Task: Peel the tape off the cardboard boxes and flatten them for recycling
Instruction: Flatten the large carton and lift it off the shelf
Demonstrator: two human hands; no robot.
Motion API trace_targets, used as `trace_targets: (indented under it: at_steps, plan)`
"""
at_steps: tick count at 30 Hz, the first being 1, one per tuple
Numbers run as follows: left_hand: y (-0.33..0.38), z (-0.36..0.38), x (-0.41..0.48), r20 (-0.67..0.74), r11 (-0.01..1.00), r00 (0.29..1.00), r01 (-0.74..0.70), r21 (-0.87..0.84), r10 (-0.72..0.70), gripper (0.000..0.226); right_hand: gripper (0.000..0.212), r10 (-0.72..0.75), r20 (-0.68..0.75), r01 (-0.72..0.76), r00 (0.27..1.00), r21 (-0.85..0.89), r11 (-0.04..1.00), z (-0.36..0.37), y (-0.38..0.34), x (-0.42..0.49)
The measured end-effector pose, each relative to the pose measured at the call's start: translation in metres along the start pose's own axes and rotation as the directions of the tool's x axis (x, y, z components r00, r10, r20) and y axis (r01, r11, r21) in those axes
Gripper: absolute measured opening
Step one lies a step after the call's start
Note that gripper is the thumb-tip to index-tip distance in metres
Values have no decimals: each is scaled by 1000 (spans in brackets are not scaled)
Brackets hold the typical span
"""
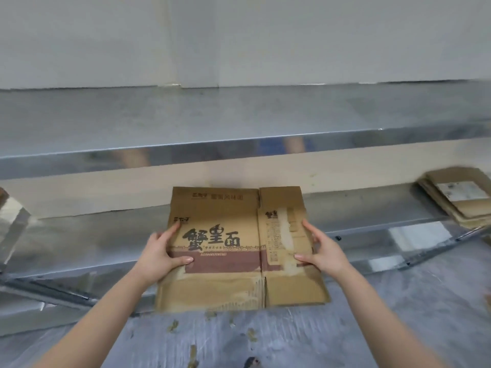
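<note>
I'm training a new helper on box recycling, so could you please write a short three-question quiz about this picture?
1. True or false: the printed cardboard box held by the left hand and right hand is already flattened.
2. Where is the stack of flattened boxes? A) on the shelf to the right B) on the floor by the left elbow C) on top of the held box
3. Fill in: each hand grips one ____ edge of the box, thumb on top.

Key: 1 true; 2 A; 3 side.
</note>
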State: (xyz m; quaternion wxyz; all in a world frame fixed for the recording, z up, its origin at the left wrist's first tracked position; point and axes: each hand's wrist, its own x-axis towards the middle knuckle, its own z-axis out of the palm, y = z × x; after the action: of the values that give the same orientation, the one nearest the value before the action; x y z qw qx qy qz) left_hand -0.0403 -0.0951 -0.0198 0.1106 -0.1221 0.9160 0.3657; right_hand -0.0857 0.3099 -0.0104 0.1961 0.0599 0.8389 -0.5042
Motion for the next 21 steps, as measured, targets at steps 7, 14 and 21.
trace_targets:
  at_steps: [7,14,21]
  plan:
    - [127,69,0,161,989,976,-148,-19,149,105,92,71,-91,-78,993,-71,994,-135,40,-45]
    - [262,200,-10,254,969,935,-242,-46,245,110,92,67,-149,-87,987,-128,988,-312,118,-73]
    - [407,324,-8,284,964,922,-262,-47,264,113,95,123,-217,-174,969,-239,955,-481,182,-72]
